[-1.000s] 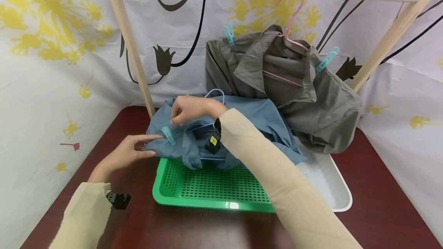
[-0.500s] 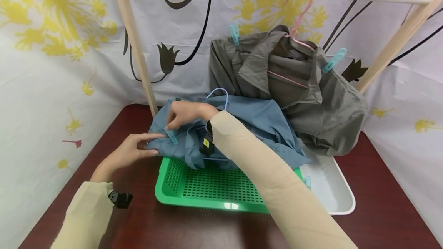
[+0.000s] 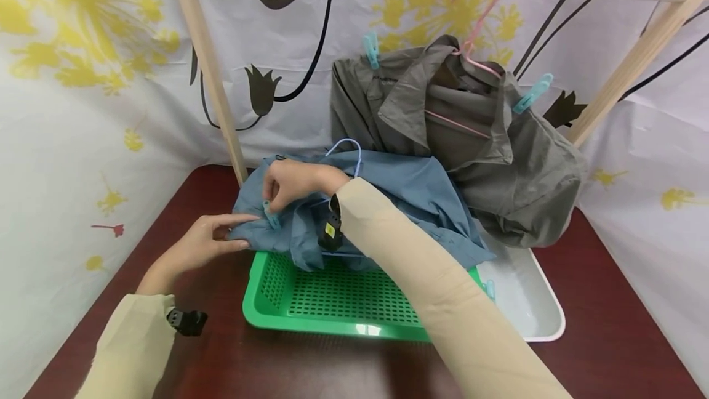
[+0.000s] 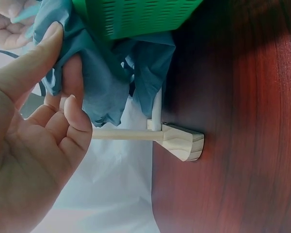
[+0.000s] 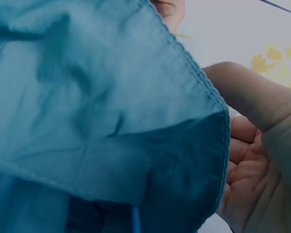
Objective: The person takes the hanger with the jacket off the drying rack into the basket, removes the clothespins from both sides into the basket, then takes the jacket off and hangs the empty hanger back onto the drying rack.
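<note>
The dark red table (image 3: 221, 362) spreads wide from 6 to 9 o'clock; the blue shirt (image 3: 412, 177) covers the 12 o'clock side of the green basket (image 3: 343, 327), overhanging its rim at 10. There the left hand (image 4: 36, 145) pinches cloth, a wooden rack foot (image 4: 184, 142) at its 3 o'clock showing only in the left wrist view. The right hand (image 3: 292, 182) clamps its fingertips on a teal peg (image 3: 272, 218), unseen in the right wrist view

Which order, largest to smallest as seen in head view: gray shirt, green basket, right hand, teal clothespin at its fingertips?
gray shirt
green basket, partly covered
right hand
teal clothespin, partly hidden
</note>
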Tool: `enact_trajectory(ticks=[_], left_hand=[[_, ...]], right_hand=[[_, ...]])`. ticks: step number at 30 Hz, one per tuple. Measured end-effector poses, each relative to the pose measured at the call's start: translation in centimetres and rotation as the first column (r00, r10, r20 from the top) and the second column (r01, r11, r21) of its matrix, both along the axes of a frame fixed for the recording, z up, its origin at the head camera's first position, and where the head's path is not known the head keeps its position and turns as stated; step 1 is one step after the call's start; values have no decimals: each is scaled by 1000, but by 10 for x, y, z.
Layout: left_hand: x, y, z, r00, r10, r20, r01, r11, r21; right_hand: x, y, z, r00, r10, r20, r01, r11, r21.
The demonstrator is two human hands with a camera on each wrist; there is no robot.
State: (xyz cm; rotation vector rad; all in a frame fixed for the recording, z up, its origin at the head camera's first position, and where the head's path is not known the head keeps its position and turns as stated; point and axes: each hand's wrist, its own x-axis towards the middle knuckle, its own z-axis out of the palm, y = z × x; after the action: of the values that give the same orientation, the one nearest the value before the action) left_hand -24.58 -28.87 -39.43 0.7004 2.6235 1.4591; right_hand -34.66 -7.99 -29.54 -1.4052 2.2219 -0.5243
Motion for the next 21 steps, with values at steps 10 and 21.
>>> enact_trajectory(ticks=[10, 21], left_hand=[[2, -1, 4, 1000, -3, -15, 3, 1000, 6], [-1, 1, 2, 1000, -7, -21, 7, 1000, -1]], right_hand=[[7, 1, 2, 998, 64, -18, -65, 997, -38], [5, 13, -6, 999, 39, 3, -38, 989, -143]])
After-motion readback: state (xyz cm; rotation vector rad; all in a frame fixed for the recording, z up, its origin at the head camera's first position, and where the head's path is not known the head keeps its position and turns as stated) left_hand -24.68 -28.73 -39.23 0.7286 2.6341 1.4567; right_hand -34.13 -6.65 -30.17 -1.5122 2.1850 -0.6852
